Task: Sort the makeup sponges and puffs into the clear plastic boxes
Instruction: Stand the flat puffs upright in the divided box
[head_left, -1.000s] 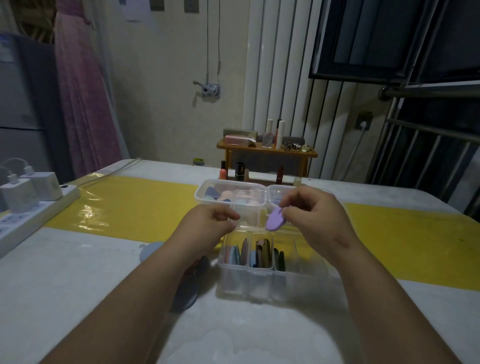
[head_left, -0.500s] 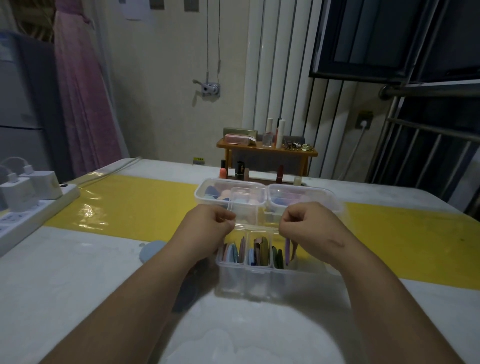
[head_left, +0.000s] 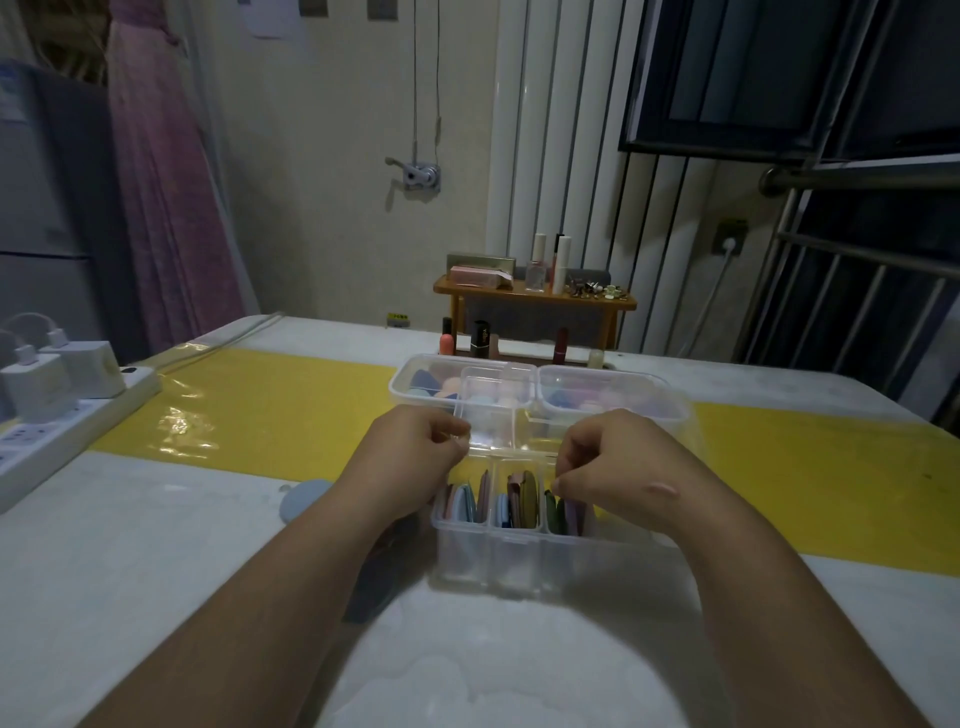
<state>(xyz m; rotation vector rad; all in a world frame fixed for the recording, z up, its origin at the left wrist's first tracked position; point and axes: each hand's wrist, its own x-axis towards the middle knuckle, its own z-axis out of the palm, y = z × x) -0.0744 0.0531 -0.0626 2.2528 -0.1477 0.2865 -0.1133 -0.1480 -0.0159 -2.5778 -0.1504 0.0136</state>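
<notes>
The loose blue-grey puff (head_left: 306, 499) lies flat on the surface (head_left: 156, 545) just left of the left hand (head_left: 415, 449), nearer it than the right hand (head_left: 618, 462); both grips curl over the divided clear box (head_left: 519, 551), and I cannot tell whether either is pinching anything.

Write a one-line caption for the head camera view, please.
Left hand and right hand, fingers curled, at the divided clear box of upright flat puffs; sponge boxes stand behind.

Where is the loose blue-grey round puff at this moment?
In the head view the blue-grey puff lies on the table, left of the left hand, at the near edge of the yellow strip.
</notes>
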